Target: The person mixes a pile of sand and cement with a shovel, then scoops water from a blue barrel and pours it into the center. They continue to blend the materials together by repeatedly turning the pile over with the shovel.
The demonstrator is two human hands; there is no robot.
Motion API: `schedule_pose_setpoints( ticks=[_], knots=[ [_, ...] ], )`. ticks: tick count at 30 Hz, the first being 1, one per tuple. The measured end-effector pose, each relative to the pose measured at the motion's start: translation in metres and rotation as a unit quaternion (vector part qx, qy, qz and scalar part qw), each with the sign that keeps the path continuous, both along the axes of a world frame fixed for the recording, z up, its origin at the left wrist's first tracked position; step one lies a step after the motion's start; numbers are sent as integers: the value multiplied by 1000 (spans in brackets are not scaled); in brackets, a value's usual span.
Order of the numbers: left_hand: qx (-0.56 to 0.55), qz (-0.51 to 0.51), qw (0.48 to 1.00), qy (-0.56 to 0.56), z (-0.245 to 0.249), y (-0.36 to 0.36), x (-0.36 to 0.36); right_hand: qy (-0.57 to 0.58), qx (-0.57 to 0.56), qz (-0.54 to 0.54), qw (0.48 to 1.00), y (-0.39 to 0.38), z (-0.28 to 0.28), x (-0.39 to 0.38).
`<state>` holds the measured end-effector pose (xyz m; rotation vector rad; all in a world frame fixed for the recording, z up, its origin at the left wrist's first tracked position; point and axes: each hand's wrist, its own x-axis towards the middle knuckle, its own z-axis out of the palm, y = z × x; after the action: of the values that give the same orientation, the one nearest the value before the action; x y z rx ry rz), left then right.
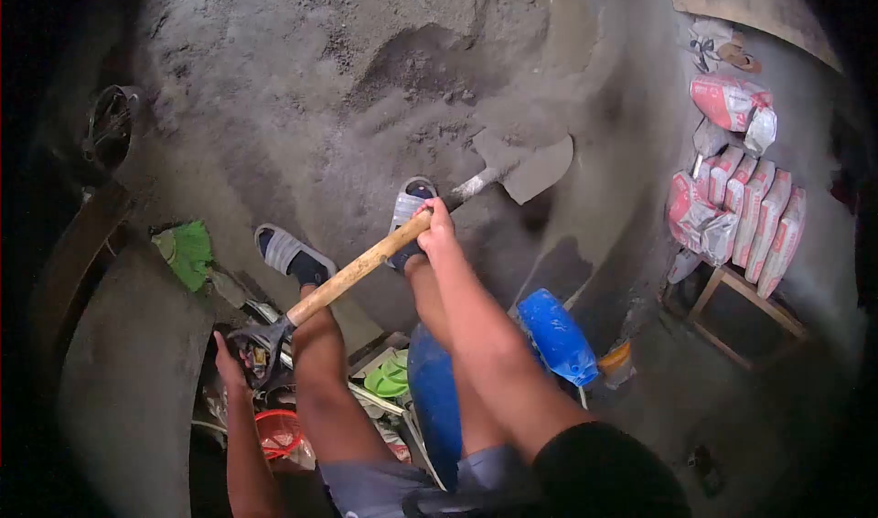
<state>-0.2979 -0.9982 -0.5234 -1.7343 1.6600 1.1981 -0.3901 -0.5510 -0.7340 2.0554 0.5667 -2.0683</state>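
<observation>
A shovel lies slanted across the view, with a pale wooden shaft [361, 264] and a dusty metal blade [540, 169]. My right hand [437, 227] is wrapped round the shaft near its metal socket. The blade rests at the edge of a grey heap of sand-like mix [412, 70]. At the shaft's other end is a dark D-shaped handle [265, 335]. Beside that handle my left hand [230, 361] is open, its fingers stretched out and not closed round the grip.
Red-and-white cement bags [754, 212] stand on the right, near a wooden frame [745, 317]. A blue container [558, 335] lies behind my right arm. A green broom head [186, 253], a red basket [277, 433] and a dark bucket [112, 129] are on the left. My sandalled feet stand before the heap.
</observation>
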Motion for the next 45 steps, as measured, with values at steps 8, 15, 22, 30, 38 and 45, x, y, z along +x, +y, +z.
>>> schedule_pose_setpoints(
  ticks=[8, 15, 22, 30, 38, 45],
  knots=[
    [112, 68, 991, -28, 36, -11, 59, 44, 11, 10, 999, 12, 94, -23],
    [249, 89, 950, -165, 13, 8, 54, 30, 175, 193, 965, 29, 141, -85],
    [299, 114, 921, -221, -18, -28, 54, 46, 240, 194, 950, 16, 169, -69],
    [121, -101, 983, -89, -18, -89, -2, 81, 108, -35, 990, -20, 94, 62],
    [107, -105, 988, -38, -6, -113, -26, 43, -15, -62, 997, -85, -19, 67],
    [-35, -44, 997, 61, 41, -85, -38, 101, -4, -4, 995, -116, 9, -50]
  ],
)
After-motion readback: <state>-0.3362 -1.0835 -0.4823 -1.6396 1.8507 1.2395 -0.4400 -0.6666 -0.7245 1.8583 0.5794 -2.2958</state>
